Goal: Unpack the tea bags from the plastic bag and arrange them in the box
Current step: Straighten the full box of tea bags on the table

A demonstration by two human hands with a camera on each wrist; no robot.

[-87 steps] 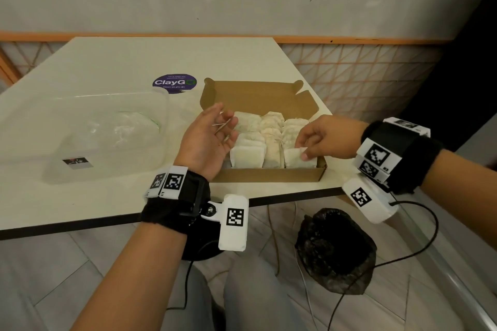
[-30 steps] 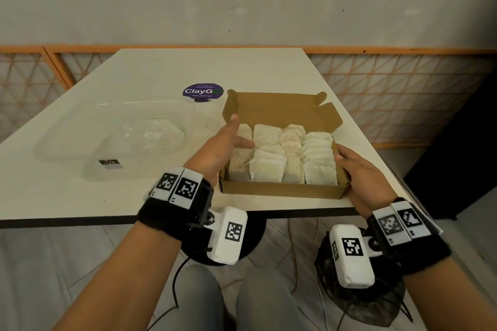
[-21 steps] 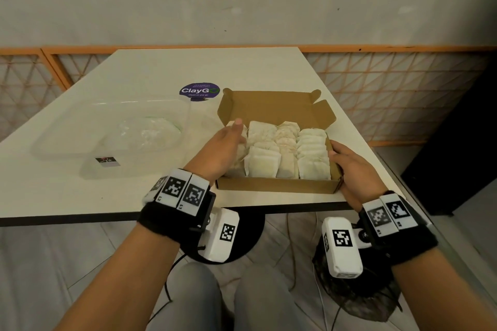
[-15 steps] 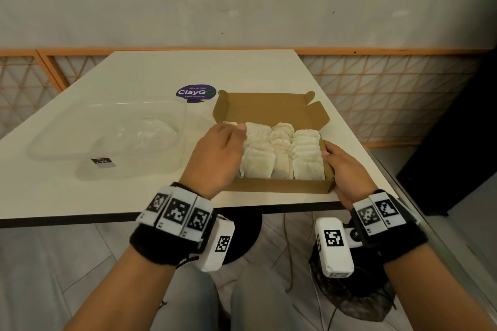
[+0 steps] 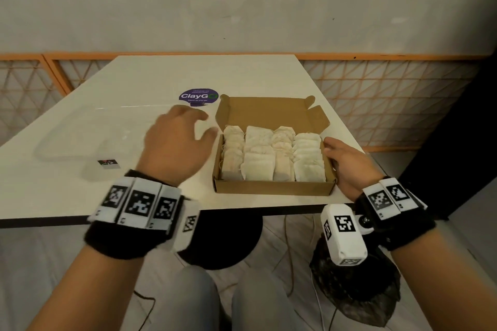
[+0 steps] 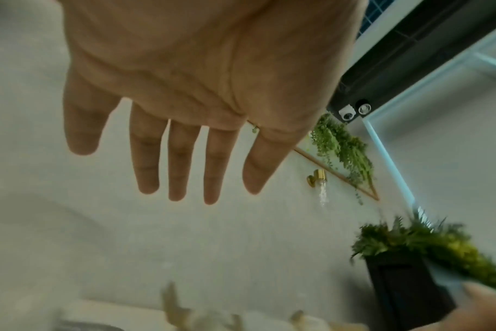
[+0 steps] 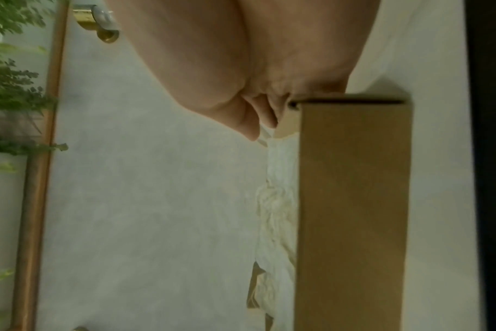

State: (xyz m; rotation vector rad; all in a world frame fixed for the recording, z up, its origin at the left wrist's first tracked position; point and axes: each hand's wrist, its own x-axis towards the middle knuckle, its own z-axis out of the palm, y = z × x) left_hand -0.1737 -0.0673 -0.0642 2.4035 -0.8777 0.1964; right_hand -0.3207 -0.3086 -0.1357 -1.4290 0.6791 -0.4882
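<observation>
An open brown cardboard box (image 5: 271, 187) sits near the table's front edge, filled with several rows of pale tea bags (image 5: 271, 153). My right hand (image 5: 347, 164) grips the box's right wall, with the thumb at the rim. In the right wrist view the thumb lies over the box wall (image 7: 351, 201) beside the tea bags (image 7: 278, 201). My left hand (image 5: 183, 142) hovers just left of the box, holding nothing. The left wrist view shows its fingers (image 6: 178, 161) straight and spread. A clear plastic container (image 5: 80, 140) lies further left; the bag in it is hard to make out.
A purple ClayGo sticker (image 5: 198, 96) is stuck on the white table (image 5: 166, 75) behind the box. An orange lattice railing (image 5: 390, 99) runs along the wall. Under the table are a black pedestal base (image 5: 223, 239) and a black bag (image 5: 357, 290) on the floor.
My left hand has lifted off the box's left row of tea bags and moved left, its fingers spreading. My right hand stays on the box's right wall.
</observation>
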